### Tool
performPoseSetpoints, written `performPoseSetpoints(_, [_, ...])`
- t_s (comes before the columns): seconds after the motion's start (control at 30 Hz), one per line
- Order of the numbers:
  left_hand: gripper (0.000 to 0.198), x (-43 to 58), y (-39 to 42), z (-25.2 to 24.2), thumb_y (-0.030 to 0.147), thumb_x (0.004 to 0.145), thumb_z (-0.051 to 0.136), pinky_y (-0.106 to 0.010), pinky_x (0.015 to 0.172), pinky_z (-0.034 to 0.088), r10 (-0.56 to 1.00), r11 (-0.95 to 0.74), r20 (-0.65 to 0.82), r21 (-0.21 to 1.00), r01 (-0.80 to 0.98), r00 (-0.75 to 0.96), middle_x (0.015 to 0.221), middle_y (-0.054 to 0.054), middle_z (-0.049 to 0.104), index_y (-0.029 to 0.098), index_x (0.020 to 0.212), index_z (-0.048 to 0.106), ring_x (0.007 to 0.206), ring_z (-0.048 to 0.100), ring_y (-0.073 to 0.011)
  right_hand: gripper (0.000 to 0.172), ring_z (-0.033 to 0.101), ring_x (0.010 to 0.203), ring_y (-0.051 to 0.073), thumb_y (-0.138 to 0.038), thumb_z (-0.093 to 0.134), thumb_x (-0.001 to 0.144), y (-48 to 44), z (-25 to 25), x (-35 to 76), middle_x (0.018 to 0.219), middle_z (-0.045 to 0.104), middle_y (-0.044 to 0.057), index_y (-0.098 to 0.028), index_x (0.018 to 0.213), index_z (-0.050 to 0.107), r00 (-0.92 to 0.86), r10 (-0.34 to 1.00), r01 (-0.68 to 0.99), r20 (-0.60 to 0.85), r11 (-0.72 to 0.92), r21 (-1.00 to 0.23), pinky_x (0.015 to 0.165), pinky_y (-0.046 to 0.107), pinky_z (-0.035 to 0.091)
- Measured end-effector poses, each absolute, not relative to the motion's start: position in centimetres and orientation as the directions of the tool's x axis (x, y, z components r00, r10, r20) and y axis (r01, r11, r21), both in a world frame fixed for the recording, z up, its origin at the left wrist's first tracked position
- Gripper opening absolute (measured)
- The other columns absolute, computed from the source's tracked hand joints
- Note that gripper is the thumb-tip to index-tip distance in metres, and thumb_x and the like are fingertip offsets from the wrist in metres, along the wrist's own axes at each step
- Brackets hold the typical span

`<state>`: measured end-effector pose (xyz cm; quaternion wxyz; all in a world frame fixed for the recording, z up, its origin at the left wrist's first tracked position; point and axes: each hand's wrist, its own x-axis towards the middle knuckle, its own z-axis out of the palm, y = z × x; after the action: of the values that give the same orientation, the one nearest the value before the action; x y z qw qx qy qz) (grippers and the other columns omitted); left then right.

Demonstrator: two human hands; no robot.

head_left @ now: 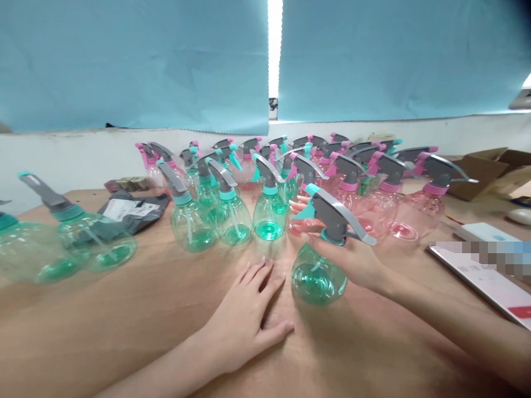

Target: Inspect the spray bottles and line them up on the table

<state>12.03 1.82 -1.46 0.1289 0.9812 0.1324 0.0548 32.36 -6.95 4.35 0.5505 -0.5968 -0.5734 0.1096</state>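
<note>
My right hand (360, 260) grips a clear green spray bottle (318, 282) around the neck, below its grey and teal trigger head. The bottle tilts a little; whether its base touches the table cannot be made out. Palm down on the wooden table (166, 331), my left hand (244, 315) lies open with nothing in it, just left of that bottle. Beyond my left fingertips stand other green spray bottles (269, 215), upright. Pink spray bottles (418, 213) with grey and pink heads crowd behind my right hand.
Two more green spray bottles (97, 240) stand at the far left, near a dark plastic parcel bag (133, 213). A phone or tablet (489, 287) lies at right, with a cardboard box (477, 174) behind it. Blue curtains (136, 66) hang along the back wall.
</note>
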Motion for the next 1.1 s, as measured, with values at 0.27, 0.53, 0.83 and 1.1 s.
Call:
performPoseSetpoints(0.27, [0.067, 12.12, 1.75, -1.29, 0.058, 0.089, 0.053, -0.058, 0.111, 0.021, 0.274, -0.932, 0.065, 0.264, 0.248, 0.960, 0.151, -0.015, 0.033, 0.020, 0.143, 0.041, 0.139, 0.027, -0.0344, 0.042, 0.065, 0.100, 0.021, -0.021, 0.052, 0.077, -6.84, 4.50, 32.32, 0.103, 0.070, 0.003, -0.028, 0.117, 0.062, 0.269, 0.827, 0.521, 0.493, 0.306, -0.797, 0.082, 0.032, 0.053])
performPoseSetpoints(0.53, [0.065, 12.02, 1.73, -1.40, 0.057, 0.088, 0.053, -0.058, 0.112, 0.020, 0.275, -0.929, 0.080, 0.280, 0.243, 0.958, 0.150, -0.013, 0.035, 0.022, 0.142, 0.042, 0.139, 0.027, -0.0343, 0.015, 0.057, 0.064, 0.015, -0.023, 0.050, 0.069, -7.14, 4.81, 32.09, 0.073, 0.061, -0.001, -0.025, 0.078, 0.062, 0.381, 0.830, 0.559, 0.407, 0.143, -0.816, 0.058, 0.027, 0.048])
performPoseSetpoints(0.83, [0.065, 12.13, 1.82, -1.26, 0.057, 0.089, 0.053, -0.057, 0.111, 0.021, 0.275, -0.926, 0.079, 0.288, 0.242, 0.958, 0.151, -0.013, 0.035, 0.022, 0.142, 0.041, 0.139, 0.027, -0.0349, 0.007, 0.048, 0.058, 0.013, -0.021, 0.050, 0.068, -7.01, 4.90, 32.06, 0.067, 0.054, -0.002, -0.025, 0.067, 0.056, 0.373, 0.840, 0.536, 0.394, 0.152, -0.831, 0.054, 0.027, 0.044])
performPoseSetpoints(1.1, [0.065, 12.15, 1.70, -1.17, 0.056, 0.089, 0.054, -0.057, 0.112, 0.020, 0.278, -0.926, 0.070, 0.285, 0.248, 0.958, 0.150, -0.014, 0.035, 0.021, 0.142, 0.042, 0.139, 0.027, -0.0347, 0.020, 0.051, 0.057, 0.015, -0.020, 0.050, 0.069, -7.07, 5.09, 32.06, 0.063, 0.055, -0.002, -0.028, 0.081, 0.064, 0.358, 0.837, 0.547, 0.414, 0.171, -0.819, 0.054, 0.027, 0.047])
